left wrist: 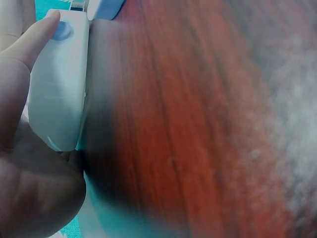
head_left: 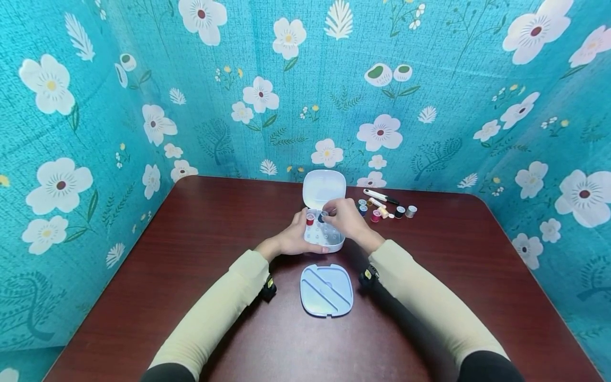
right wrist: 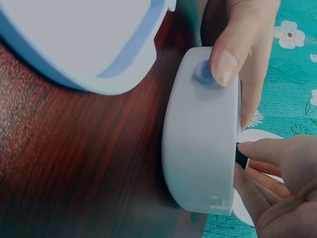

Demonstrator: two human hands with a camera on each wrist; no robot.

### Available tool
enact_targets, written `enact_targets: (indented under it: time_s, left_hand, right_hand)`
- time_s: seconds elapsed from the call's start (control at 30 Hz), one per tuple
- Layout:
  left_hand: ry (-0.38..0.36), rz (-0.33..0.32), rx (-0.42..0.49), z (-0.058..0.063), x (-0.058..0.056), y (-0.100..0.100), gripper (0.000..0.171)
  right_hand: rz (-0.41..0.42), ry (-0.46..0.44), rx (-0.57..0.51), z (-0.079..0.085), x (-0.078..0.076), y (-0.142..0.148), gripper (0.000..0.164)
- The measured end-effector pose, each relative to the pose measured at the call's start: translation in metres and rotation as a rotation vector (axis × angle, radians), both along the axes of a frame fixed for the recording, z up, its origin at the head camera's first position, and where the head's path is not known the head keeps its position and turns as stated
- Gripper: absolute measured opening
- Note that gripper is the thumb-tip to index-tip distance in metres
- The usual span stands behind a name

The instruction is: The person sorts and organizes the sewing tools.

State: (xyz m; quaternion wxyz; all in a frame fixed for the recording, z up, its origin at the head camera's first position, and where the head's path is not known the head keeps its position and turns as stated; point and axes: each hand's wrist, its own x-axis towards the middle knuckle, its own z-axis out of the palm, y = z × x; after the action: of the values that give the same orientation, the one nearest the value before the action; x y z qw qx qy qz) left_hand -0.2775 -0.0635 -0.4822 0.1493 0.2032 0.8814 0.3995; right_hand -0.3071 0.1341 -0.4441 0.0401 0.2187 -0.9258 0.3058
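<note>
A white sewing box (head_left: 337,247) stands on the table with its lid (head_left: 324,187) raised at the back and rows of small pegs inside. My left hand (head_left: 292,239) grips its left side, thumb along the front wall near a blue button (left wrist: 62,30). With thumb and fingers, my right hand (head_left: 349,217) pinches a dark thread spool (right wrist: 242,157) over the back of the box. To the left of that spool, a red thread spool (head_left: 310,219) stands upright in the box's back left part.
In front of the box lies a light blue tray (head_left: 326,292) with diagonal ridges. Right of the box are several loose items: a pink spool (head_left: 375,216), a black spool (head_left: 399,212), a grey spool (head_left: 411,212), a blue spool (head_left: 363,210) and a white, black-ended tool (head_left: 379,196). A floral curtain (head_left: 238,148) hangs behind.
</note>
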Motion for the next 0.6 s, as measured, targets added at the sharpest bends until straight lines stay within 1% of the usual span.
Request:
enact_targets:
  time_s: [0.37, 0.6]
  left_hand:
    - [0.018, -0.007, 0.011, 0.000, -0.002, 0.000, 0.129]
    - [0.006, -0.005, 0.022, -0.001, -0.002, 0.000, 0.130]
  right_hand:
    - [0.003, 0.020, 0.036, -0.004, -0.003, -0.006, 0.014]
    - [0.004, 0.026, 0.088, -0.005, -0.004, -0.011, 0.014]
